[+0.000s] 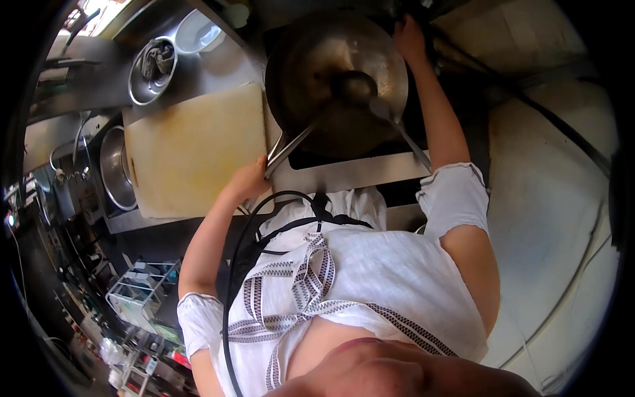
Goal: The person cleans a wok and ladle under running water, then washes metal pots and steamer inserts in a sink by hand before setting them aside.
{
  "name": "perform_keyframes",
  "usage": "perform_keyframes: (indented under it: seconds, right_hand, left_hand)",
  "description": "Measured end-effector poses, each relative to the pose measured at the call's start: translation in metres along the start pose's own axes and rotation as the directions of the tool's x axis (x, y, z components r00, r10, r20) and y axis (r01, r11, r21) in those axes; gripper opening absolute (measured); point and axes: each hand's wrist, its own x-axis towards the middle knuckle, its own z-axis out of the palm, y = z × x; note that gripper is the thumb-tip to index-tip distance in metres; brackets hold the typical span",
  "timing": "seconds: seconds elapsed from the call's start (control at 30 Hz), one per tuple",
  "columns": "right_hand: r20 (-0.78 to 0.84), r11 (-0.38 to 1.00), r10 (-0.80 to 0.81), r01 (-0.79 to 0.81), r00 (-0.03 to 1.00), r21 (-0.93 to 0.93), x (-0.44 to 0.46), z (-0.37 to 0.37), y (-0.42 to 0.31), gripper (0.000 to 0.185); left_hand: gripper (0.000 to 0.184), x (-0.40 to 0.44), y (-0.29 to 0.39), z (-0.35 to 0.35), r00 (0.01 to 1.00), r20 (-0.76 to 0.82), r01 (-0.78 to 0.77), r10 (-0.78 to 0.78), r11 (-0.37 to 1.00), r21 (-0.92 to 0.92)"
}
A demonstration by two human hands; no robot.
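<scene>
A large dark wok (297, 86) sits on the stove. My left hand (250, 180) is closed round metal handles (288, 151) at the wok's near left edge; which utensil each belongs to is unclear. A dark round shape, perhaps a ladle bowl, shows inside the wok. A metal utensil (403, 135) rests across the wok's near right rim, its handle pointing toward my right elbow. Beyond the wok's right side, my right hand (411, 41) reaches to the dark back of the stove. Its fingers are too dark and small to read.
Left of the wok lies a yellowed cutting board (198, 155). A metal bowl holding a grey cloth (157, 59), a pale bowl (197, 33) and another metal bowl (118, 169) stand around it. A black cable (230, 284) hangs by my left arm.
</scene>
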Motion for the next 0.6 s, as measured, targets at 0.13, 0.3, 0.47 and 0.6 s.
perform_keyframes:
  seconds: [0.13, 0.3, 0.47, 0.6]
  right_hand:
    - [0.061, 0.987, 0.157, -0.158, 0.986, 0.0, 0.053, 0.037, -0.019, 0.044]
    - [-0.121, 0.985, -0.05, 0.028, 0.991, -0.171, 0.055, 0.096, -0.017, 0.048]
    - [0.072, 0.843, -0.305, 0.305, 0.949, -0.443, 0.02, 0.091, -0.026, 0.049]
    - [0.041, 0.707, -0.532, 0.471, 0.846, -0.528, 0.011, 0.077, -0.036, 0.04]
  left_hand:
    - [0.032, 0.007, 0.007, 0.0, 0.997, -0.047, 0.071, -0.066, 0.99, 0.125]
    - [0.028, 0.006, 0.009, -0.005, 0.984, -0.1, 0.164, -0.147, 0.967, 0.195]
    - [0.038, 0.018, 0.029, 0.0, 0.973, -0.215, 0.145, -0.088, 0.953, 0.267]
    - [0.039, 0.038, 0.04, -0.013, 0.905, -0.42, 0.042, 0.074, 0.964, 0.261]
